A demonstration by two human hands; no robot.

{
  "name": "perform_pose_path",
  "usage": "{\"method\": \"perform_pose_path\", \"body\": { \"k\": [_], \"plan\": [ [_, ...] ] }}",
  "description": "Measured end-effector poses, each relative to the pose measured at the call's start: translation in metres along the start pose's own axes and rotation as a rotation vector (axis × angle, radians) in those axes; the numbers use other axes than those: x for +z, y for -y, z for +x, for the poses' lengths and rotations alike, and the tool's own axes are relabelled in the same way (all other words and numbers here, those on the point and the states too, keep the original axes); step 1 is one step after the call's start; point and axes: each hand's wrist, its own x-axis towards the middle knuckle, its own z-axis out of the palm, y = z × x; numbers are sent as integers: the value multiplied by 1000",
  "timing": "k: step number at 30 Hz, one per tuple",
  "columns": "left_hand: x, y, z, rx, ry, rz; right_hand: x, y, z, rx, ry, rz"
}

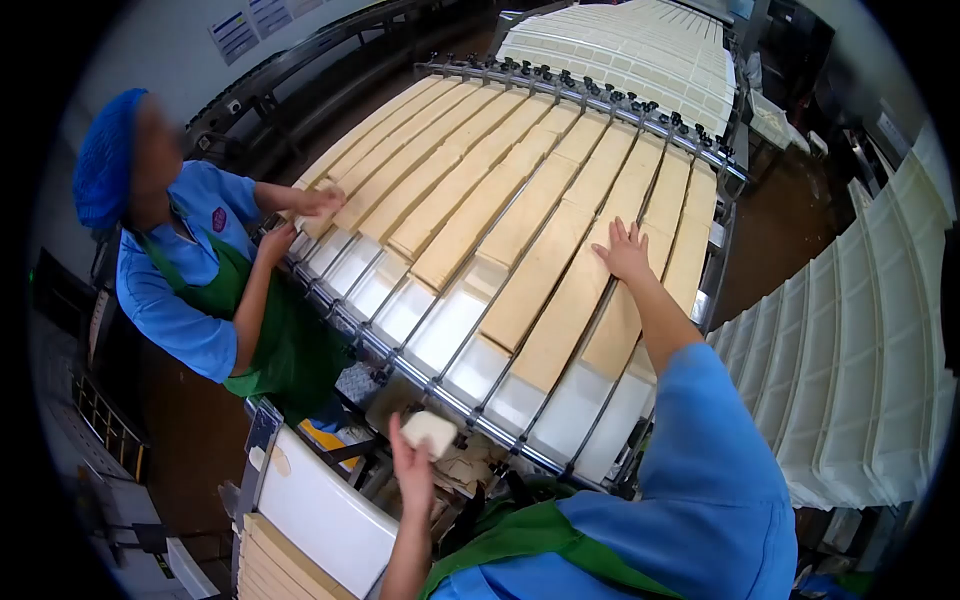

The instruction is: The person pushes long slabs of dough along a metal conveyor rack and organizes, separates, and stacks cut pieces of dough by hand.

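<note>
My left hand [413, 468] is low in front of the conveyor's near edge, with a small cream-coloured block [432, 432] between its fingers and thumb. The block is pale, with rounded corners; its exact kind cannot be made out. Farther up, my right hand [628, 255] lies with fingers spread on the long tan slabs [560, 320]. These slabs run in side-by-side rows between thin metal divider rods [462, 347]. Their near ends are staggered, and white conveyor surface [440, 325] shows beyond them.
A co-worker [200, 260] in a blue cap and green apron stands at the left, hands at the slabs' ends. Below left is a white surface [320, 500] beside stacked tan strips [285, 560]. Black knobs line a far crossbar [590, 97]. White ribbed sheeting [850, 350] hangs at right.
</note>
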Motion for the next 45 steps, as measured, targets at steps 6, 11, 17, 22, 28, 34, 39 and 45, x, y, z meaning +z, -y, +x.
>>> {"method": "perform_pose_path", "body": {
  "k": [6, 11, 17, 22, 28, 34, 39, 45],
  "plan": [
    [-133, 59, -73, -61, -418, 478, -6, 105, -57, -367, -221, 140],
    [-164, 72, -174, -36, -800, 557, 3, 238, -212, -1009, -132, 468],
    [-214, 111, -276, -177, -1381, 378, 38, 290, -278, -1230, 25, 216],
    [-286, 162, -323, -146, -1677, 512, 27, 325, -292, -1285, 315, 417],
    [-349, 152, -310, -138, -1659, 136, 19, 368, -402, -1641, 628, 300],
    [-372, 129, -306, -213, -1657, 273, 8, 396, -476, -1831, 849, 209],
    [-367, 125, -295, -298, -1596, 398, -11, 435, -524, -2104, 921, 171],
    [-370, 114, -306, -286, -1540, 289, -15, 527, -578, -2437, 928, 280]
  ]
}}
